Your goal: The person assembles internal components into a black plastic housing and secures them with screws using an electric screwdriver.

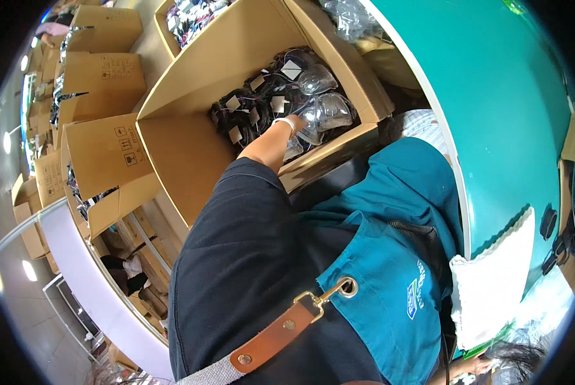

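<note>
The left hand was inside the carton, against clear plastic near its right corner, beside dark cables; its grip could not be told.

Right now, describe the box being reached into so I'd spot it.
Find the big teal table. Just left of it sits an open cardboard box holding clear plastic pieces and dark bundles. Unlike neighbouring boxes, it has the left hand inside.

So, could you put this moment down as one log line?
Left hand: at clear plastic shells, grip unclear | Place: open cardboard box | Alongside: dark bundles, white tags | Nearby: teal table
</note>
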`<state>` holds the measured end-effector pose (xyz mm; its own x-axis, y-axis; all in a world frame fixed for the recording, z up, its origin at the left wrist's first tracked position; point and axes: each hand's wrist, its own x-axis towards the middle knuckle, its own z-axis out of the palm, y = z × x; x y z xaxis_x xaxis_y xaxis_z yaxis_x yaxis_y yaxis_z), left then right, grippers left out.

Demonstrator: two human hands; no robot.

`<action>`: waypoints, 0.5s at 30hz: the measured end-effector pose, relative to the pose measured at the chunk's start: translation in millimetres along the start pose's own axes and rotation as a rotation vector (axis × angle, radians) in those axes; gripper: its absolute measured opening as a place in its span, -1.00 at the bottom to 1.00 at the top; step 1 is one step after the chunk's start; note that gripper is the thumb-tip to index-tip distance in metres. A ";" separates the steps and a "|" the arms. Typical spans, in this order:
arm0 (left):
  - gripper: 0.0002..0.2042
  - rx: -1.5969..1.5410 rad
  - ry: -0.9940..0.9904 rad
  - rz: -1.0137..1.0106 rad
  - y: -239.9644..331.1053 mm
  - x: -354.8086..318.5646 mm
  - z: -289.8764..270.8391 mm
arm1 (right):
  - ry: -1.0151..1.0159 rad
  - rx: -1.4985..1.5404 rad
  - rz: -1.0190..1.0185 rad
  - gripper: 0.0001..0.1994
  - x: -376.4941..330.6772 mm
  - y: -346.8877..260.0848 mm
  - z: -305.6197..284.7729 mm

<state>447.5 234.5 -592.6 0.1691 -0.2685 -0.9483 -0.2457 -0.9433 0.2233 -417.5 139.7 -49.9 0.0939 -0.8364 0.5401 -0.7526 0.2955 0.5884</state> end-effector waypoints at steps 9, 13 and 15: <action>-0.84 0.257 1.239 0.683 25.1 -105.7 -100.8 | 0.313 0.163 0.081 -0.58 -61.3 40.3 -29.4; -0.88 0.566 1.745 0.485 69.6 -218.9 -155.7 | -0.029 -0.023 0.722 -0.66 -170.8 104.8 -39.1; -0.85 1.444 1.839 -0.371 156.7 -297.2 -134.0 | -0.263 0.030 1.063 -0.72 -256.5 102.3 -27.7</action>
<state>486.6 140.3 -245.6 0.4890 -0.7806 0.3893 -0.1301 -0.5066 -0.8523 -500.5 397.2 -111.6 -0.7521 -0.2344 0.6160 -0.3826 0.9163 -0.1185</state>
